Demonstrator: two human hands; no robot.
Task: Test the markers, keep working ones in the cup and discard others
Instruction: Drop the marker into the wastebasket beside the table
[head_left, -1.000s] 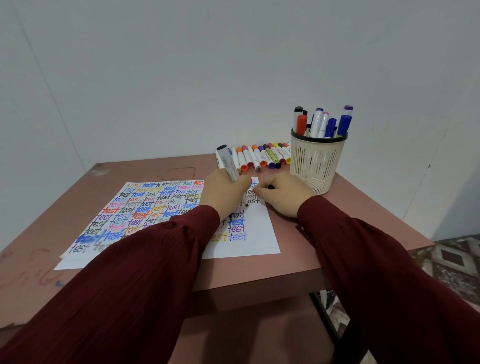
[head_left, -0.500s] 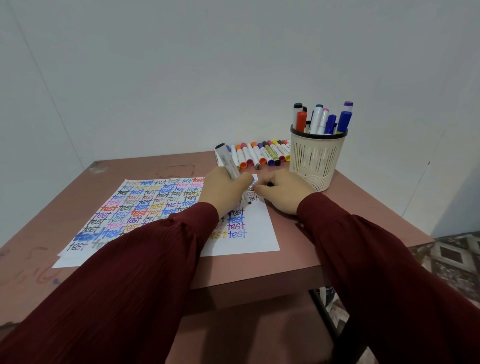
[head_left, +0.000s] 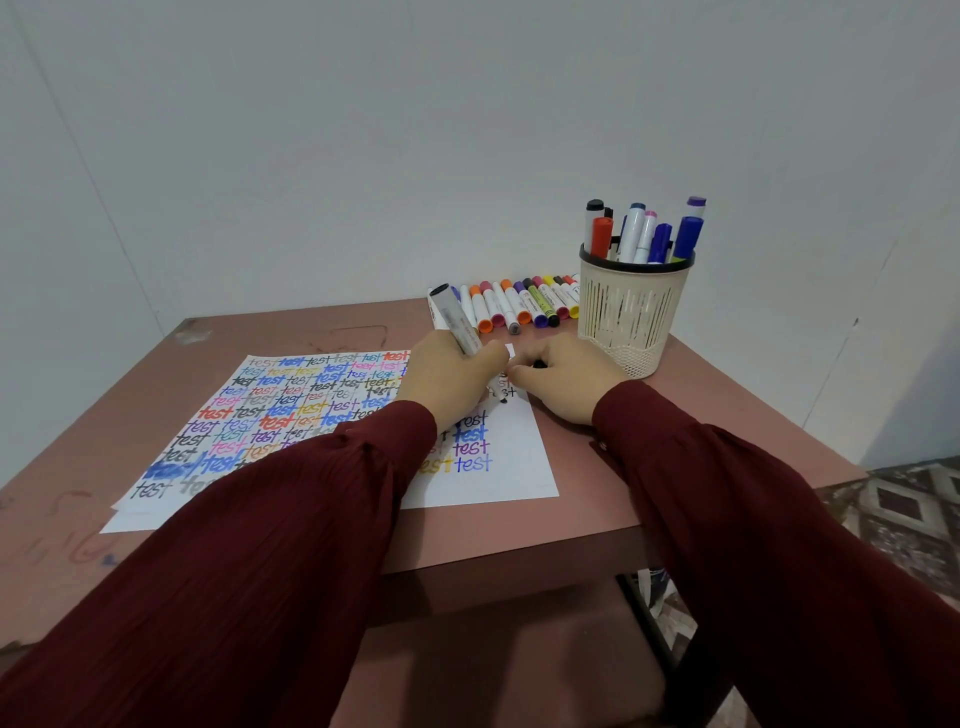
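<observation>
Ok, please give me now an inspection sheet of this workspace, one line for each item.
Surface: reddish-brown table, faint scribbles at its left edge.
Job's things: paper filled with coloured "test" words; beige cup holding upright markers; row of markers lying behind the paper.
Clutter: nothing seen.
Hands: left hand holds a grey marker, tip on the paper; right hand rests on the paper's edge with a small dark thing, probably the cap.
Cables: nothing seen.
Surroundings: plain white walls; patterned floor at right.

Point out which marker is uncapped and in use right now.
The grey-barrelled marker in the left hand, tip on the paper; the others lie capped or stand in the cup.
</observation>
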